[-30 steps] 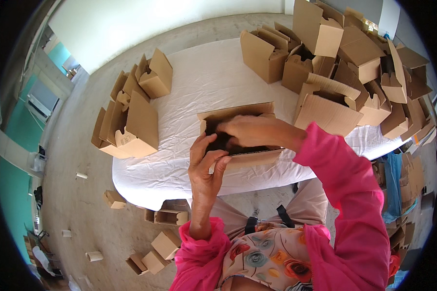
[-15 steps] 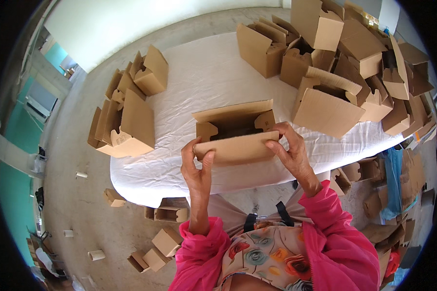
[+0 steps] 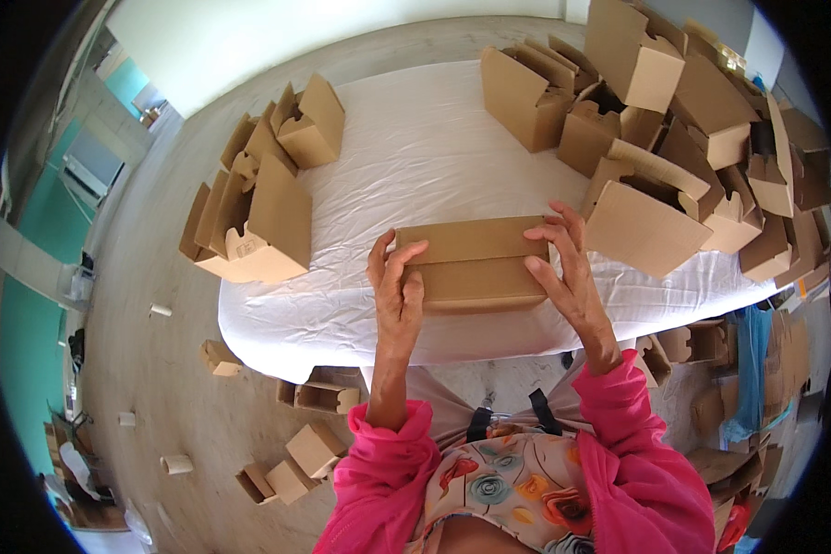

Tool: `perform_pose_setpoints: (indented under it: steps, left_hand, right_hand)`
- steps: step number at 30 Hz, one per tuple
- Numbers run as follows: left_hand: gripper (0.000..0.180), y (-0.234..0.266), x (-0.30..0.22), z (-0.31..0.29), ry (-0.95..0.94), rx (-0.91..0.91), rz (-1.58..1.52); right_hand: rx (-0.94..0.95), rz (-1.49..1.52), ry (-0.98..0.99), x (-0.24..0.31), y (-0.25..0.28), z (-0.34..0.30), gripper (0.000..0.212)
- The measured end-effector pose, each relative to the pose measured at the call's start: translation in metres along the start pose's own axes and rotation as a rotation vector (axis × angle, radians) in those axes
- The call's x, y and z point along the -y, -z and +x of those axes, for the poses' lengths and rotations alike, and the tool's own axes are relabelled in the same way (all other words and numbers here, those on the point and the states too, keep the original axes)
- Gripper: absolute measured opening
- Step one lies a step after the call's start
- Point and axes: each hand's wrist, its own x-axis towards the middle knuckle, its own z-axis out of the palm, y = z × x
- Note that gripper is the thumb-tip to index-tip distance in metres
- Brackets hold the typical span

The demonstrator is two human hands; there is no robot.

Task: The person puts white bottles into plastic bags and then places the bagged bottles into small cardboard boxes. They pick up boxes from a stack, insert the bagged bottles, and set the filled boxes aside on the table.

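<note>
We have a closed brown cardboard carton (image 3: 473, 279) lying lengthwise on the white tablecloth (image 3: 415, 120), with a flap edge running along its top. Our left hand (image 3: 399, 284) is at the carton's left end, its fingers curled and a fingertip on the top. Our right hand (image 3: 571, 277) is at its right end, the thumb near the top's front part and the fingers about the back corner. The two hands are well apart with the carton between them; whether they clamp it or only press on it, we cannot tell.

To the carton's left, we see a group of open cartons (image 3: 284, 217), one bearing a small printed mark (image 3: 243, 247) too tiny to read. To its right and beyond it rises a heap of open cartons (image 3: 644, 222), tilted at various angles. Below the carton to the left, on the concrete floor (image 3: 194, 369), are small cardboard boxes (image 3: 314, 449) and a pale tube (image 3: 176, 464). Lower to its right hangs a blue plastic sheet (image 3: 753, 365).
</note>
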Motion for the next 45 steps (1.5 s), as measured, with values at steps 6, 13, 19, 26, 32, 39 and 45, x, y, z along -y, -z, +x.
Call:
perform_pose_setpoints:
  steps: [6,13,19,26,32,39,45]
  left_hand:
    - [0.032,0.004,0.009,0.002,0.019,0.115,-0.246]
    - [0.071,0.043,0.000,0.011,0.227,0.533,-0.380]
    - [0.084,0.069,-0.016,-0.020,0.138,0.472,-0.153]
    - [0.073,0.136,-0.033,-0.089,0.143,-0.142,0.007]
    - [0.068,0.218,-0.051,-0.130,0.310,-0.809,0.580]
    - [0.065,0.230,0.024,-0.100,0.615,-1.105,0.847]
    - [0.070,0.192,0.065,-0.060,0.511,-0.808,0.864]
  right_hand:
    - [0.266,0.465,-0.150,-0.017,0.009,-0.017,0.086]
    - [0.225,0.378,-0.159,-0.022,0.003,-0.013,0.083]
    - [0.378,0.534,-0.189,-0.016,-0.004,-0.001,0.083]
    - [0.286,0.579,-0.165,0.026,-0.036,0.004,0.072]
    - [0.233,0.521,-0.172,0.018,-0.028,-0.015,0.061]
    - [0.247,0.388,-0.078,0.023,-0.027,-0.020,0.049]
    - [0.214,0.173,0.053,0.034,-0.004,-0.020,0.043]
